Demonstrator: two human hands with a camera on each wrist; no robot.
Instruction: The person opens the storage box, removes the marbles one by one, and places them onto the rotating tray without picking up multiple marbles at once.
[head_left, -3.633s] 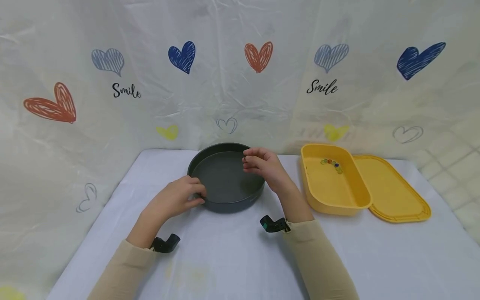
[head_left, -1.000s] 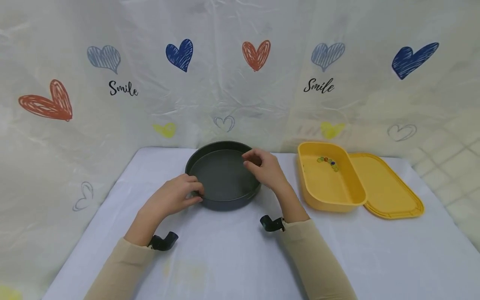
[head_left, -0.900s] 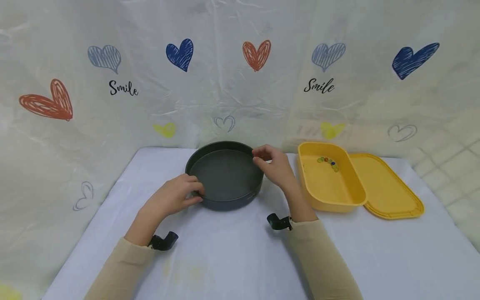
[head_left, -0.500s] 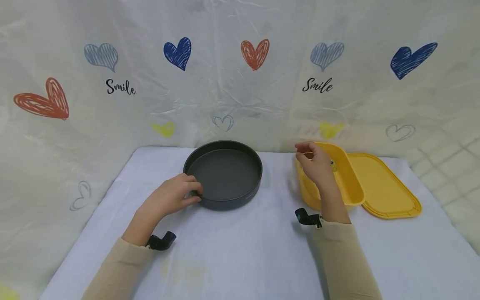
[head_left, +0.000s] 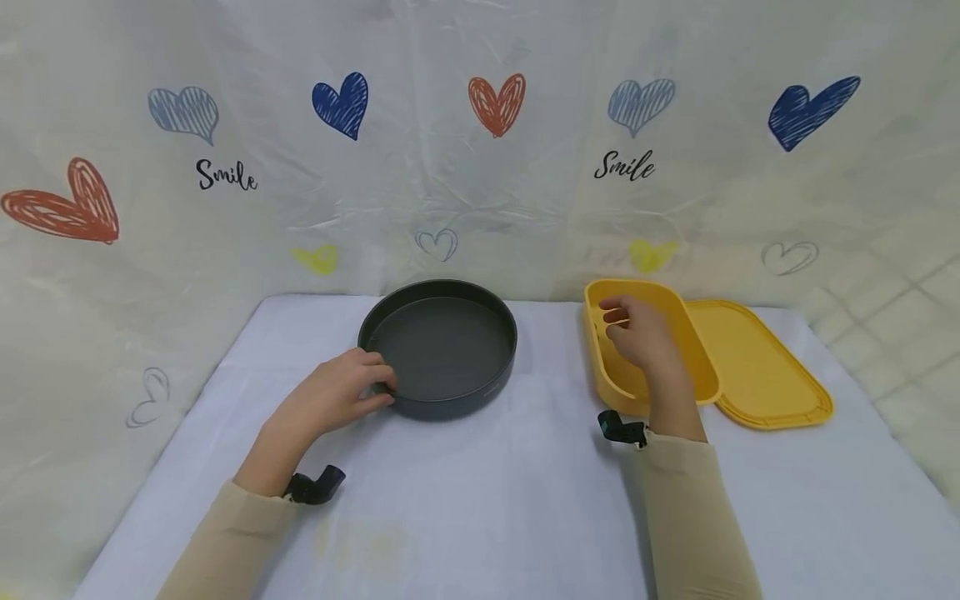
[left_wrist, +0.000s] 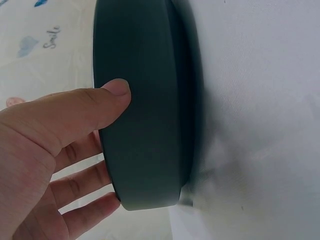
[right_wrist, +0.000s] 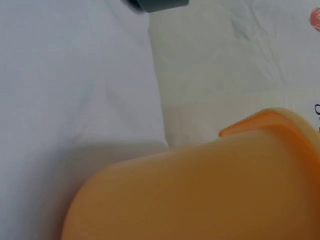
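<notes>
A round dark grey pan (head_left: 442, 350) stands on the white-covered table, with nothing seen inside it. My left hand (head_left: 341, 390) grips its near left rim. The left wrist view shows the thumb (left_wrist: 112, 102) flat on the pan's outer wall (left_wrist: 147, 140), the other fingers behind the rim. Over a yellow rectangular box (head_left: 697, 362) is my right hand (head_left: 643, 337), slightly blurred, its fingers loosely bent and spread from the thumb. I see nothing between them. Small coloured beads seen earlier in the box are hidden now. In the right wrist view the box's wall (right_wrist: 200, 195) fills the lower part; no fingers show.
A flat yellow lid (head_left: 772, 367) lies right of the box, partly beneath its edge. Behind the table hangs a pale sheet (head_left: 420, 175) printed with hearts and words. Each wrist wears a small black camera, the left one (head_left: 317, 485) close above the white cloth (head_left: 480, 500).
My right hand has left the pan's right rim and moved right over the yellow box, its fingers now spread further apart. The left hand has stayed on the pan.
</notes>
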